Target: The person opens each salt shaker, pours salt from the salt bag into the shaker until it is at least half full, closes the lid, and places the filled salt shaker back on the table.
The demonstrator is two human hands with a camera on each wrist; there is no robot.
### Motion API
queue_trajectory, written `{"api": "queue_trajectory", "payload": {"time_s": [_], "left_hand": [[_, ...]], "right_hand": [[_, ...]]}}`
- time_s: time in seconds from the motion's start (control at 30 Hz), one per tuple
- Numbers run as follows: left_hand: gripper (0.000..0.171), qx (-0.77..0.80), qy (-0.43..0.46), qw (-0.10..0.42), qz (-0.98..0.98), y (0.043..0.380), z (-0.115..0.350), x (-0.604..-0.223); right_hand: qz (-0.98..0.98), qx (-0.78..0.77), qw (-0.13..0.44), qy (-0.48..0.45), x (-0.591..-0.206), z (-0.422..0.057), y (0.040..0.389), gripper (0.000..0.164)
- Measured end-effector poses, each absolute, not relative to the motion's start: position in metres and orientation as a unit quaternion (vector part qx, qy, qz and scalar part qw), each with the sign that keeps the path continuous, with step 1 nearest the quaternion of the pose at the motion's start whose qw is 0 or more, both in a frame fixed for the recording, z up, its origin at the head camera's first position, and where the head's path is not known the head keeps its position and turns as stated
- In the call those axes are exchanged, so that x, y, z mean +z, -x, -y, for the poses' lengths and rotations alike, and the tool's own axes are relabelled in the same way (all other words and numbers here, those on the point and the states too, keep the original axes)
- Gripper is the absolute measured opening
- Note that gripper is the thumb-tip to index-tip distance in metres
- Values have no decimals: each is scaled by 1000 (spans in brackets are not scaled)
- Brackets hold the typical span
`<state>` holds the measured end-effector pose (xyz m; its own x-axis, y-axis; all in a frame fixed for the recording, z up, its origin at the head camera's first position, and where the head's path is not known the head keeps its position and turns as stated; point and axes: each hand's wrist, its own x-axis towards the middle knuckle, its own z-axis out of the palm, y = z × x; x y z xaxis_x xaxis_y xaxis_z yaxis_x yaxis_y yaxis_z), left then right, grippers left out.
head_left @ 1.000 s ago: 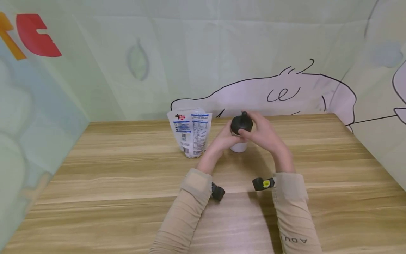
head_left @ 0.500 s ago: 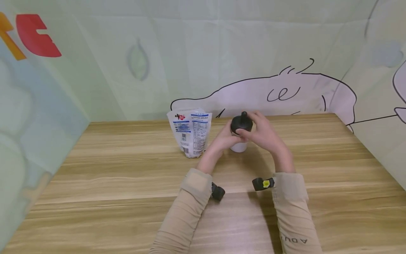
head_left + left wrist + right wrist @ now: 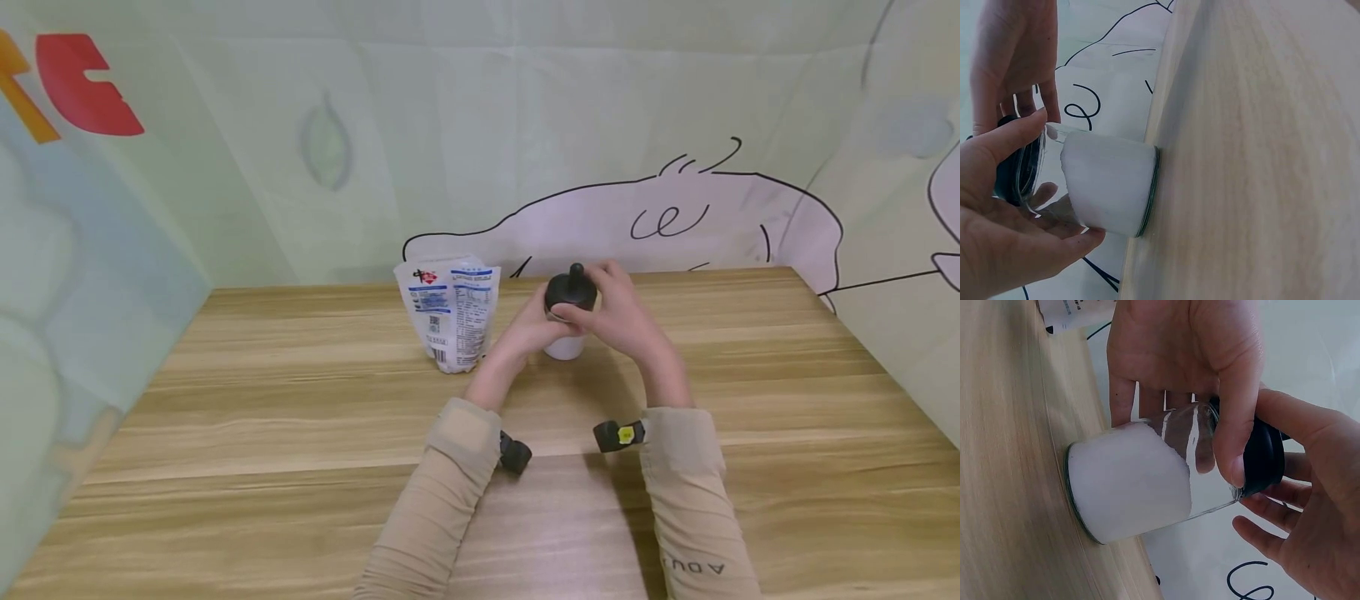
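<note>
A clear glass jar (image 3: 1135,484), part filled with white powder or fine grains, stands upright on the wooden table. Its black lid (image 3: 568,292) has a small raised spout or knob on top. My left hand (image 3: 534,327) grips the glass just below the lid, fingers wrapped round the far side. My right hand (image 3: 621,312) holds the lid from the right, the thumb across its near side. In the left wrist view the lid is mostly covered by fingers. The lid sits on the jar's mouth.
A white printed pouch (image 3: 450,317) stands on the table (image 3: 300,425) just left of the jar. Behind the table hangs a cartoon-printed backdrop (image 3: 450,142), close to the far edge. Black wrist cameras protrude below both hands.
My right thumb has slid slightly leftward along the lid's near side, and the right wrist has shifted a little left. Jar, left hand and pouch look nearly unchanged.
</note>
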<state>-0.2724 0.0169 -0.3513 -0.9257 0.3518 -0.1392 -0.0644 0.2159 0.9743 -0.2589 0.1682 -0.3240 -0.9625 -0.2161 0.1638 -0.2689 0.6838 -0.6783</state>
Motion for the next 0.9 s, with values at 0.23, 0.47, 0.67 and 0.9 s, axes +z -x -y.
{"api": "queue_trajectory", "payload": {"time_s": [0.23, 0.47, 0.67, 0.9], "left_hand": [[71, 619, -97, 164, -762, 273, -17, -351], [72, 618, -92, 160, -764, 272, -17, -353], [72, 618, -93, 160, -764, 272, -17, -352], [74, 613, -88, 161, -768, 273, -17, -352]], "right_hand": [[913, 385, 27, -131, -325, -173, 260, 76], [898, 413, 14, -152, -323, -176, 259, 67], [896, 415, 15, -159, -323, -175, 258, 65], [901, 402, 23, -162, -322, -174, 259, 64]]}}
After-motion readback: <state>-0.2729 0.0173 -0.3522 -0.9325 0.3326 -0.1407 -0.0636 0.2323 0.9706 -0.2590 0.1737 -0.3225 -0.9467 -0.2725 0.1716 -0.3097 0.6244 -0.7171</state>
